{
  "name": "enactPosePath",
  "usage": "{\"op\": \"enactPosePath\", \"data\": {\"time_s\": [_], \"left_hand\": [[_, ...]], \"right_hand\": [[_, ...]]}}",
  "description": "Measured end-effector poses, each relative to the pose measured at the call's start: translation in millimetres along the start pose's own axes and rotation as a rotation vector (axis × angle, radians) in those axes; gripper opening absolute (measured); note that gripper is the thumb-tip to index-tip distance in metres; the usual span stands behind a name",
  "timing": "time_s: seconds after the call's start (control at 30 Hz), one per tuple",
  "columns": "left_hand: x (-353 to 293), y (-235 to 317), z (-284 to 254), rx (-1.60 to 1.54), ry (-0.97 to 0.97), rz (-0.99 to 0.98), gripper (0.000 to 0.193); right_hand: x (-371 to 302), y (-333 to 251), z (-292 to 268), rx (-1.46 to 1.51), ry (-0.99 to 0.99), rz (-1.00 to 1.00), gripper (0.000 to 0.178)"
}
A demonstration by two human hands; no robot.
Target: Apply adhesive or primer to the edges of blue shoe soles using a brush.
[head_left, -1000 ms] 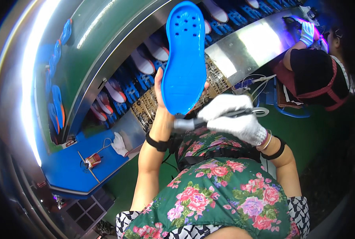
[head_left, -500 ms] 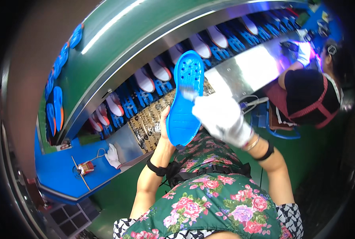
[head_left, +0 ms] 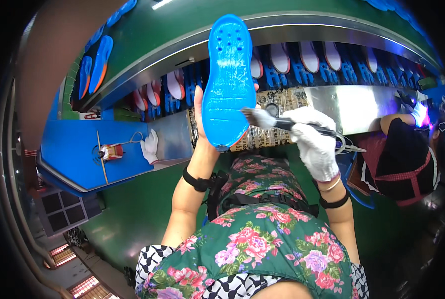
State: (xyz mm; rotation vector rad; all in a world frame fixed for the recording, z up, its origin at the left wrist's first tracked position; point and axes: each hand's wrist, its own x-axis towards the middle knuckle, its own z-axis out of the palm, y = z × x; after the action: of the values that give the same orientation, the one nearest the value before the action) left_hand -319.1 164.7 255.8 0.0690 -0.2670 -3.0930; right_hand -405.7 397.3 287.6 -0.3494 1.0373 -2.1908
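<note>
A blue shoe sole (head_left: 227, 89), wet and glossy on its upturned face, stands out in front of me with its holed end pointing away. My bare left hand (head_left: 200, 112) is closed round it from beneath, near the close end; most of those fingers are hidden behind the sole. In a white glove, my right hand (head_left: 315, 144) grips the dark handle of a brush (head_left: 263, 118). The bristles are at the sole's lower right edge; whether they touch it I cannot tell. A strip of orange shows along that edge.
Shoes with pale soles (head_left: 308, 57) and blue racks (head_left: 302, 74) line the shelf ahead. More blue soles (head_left: 101, 62) lie on the green surface at left. A blue table (head_left: 73, 144) holds a red container (head_left: 111, 152) and a white glove (head_left: 149, 147). A co-worker (head_left: 399, 159) sits at right.
The sole has moved away from me, higher in the picture. The brush has gone from the sole's middle toward its lower right edge. My view has turned, shifting the background.
</note>
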Motion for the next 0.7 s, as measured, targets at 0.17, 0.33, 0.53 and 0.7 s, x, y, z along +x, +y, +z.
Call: {"op": "enactPosePath", "data": {"time_s": [0.17,0.33,0.53,0.7], "left_hand": [[15,11,6,0.098,-0.017,-0.111,0.108],[29,14,-1,0.052,-0.100,-0.134,0.104],[22,25,7,0.025,-0.161,-0.060,0.109],[8,48,41,-0.012,-0.160,0.127,0.109]], "right_hand": [[21,6,26,-0.732,-0.312,-0.510,0.018],[10,10,31,-0.649,-0.409,-0.265,0.018],[0,12,11,0.318,0.023,0.121,0.020],[-6,30,-27,0.712,0.182,0.132,0.027]]}}
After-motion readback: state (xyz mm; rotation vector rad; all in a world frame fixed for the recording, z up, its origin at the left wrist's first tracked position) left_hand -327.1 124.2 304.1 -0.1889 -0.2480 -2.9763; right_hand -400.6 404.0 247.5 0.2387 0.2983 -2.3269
